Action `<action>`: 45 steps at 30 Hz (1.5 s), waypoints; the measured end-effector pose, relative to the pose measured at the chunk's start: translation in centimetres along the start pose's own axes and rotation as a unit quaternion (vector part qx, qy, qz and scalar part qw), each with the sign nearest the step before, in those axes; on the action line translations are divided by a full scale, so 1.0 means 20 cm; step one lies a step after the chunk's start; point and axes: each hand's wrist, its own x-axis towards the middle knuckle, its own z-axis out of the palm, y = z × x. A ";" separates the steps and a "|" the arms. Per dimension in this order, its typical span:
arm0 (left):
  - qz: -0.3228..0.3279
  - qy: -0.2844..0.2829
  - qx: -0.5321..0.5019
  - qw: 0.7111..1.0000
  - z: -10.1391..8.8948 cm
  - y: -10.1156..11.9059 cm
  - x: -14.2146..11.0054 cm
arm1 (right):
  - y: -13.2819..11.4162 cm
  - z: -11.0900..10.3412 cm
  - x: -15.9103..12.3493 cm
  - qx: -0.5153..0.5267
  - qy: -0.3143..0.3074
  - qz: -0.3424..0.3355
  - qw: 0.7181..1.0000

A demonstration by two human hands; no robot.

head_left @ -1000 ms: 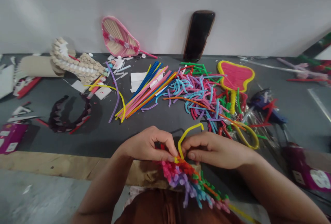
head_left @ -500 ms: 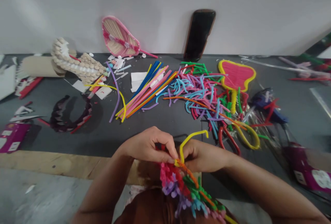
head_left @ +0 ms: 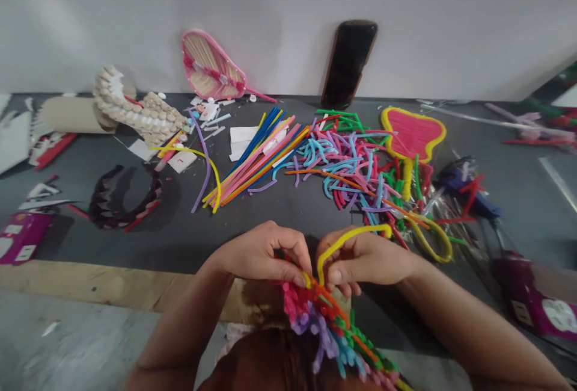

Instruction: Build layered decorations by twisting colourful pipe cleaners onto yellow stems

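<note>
My left hand (head_left: 265, 255) is closed, thumb and forefinger pinching the top end of a multicoloured pipe-cleaner piece (head_left: 322, 343). That piece has pink, purple, blue and green tufts and an orange strip along it, and it hangs down toward my lap. A yellow pipe cleaner (head_left: 354, 233) comes up from its top end and bends over to the right. My right hand (head_left: 369, 258) is closed around the lower part of this yellow pipe cleaner, its thumb beside the stem. Part of the grip is hidden behind the fingers.
Straight pipe cleaners (head_left: 256, 162) lie beside a heap of short cut pieces (head_left: 342, 162). Yellow-handled scissors (head_left: 433, 240) rest at the right. A phone (head_left: 349, 63) and a pink leaf-shaped fan (head_left: 211, 69) lean on the wall. A dark headband (head_left: 124, 198) lies left.
My right hand has shifted slightly right and turned, its thumb now showing. The yellow pipe cleaner's free end has swung to the right. My left hand stays nearly in place.
</note>
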 end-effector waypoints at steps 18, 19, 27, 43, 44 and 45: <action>0.000 0.015 0.015 1.000 0.01 -0.01 0.00 | 0.01 0.13 0.05 -0.047 0.186 -0.131 0.973; -0.011 0.025 0.010 1.000 0.01 -0.01 0.01 | 0.01 0.14 0.05 -0.053 0.198 -0.136 0.969; -0.064 0.078 0.006 0.995 0.02 0.02 0.00 | -0.02 0.13 0.01 -0.172 0.267 -0.194 0.928; -0.002 -0.050 0.087 0.995 0.06 0.06 0.03 | 0.01 0.28 -0.06 -0.301 0.320 -0.236 0.867; 0.005 -0.048 0.093 0.994 0.07 0.06 0.03 | 0.03 0.28 -0.05 -0.301 0.328 -0.243 0.862; 0.010 -0.045 0.099 0.994 0.08 0.05 0.02 | 0.04 0.29 -0.05 -0.301 0.335 -0.250 0.857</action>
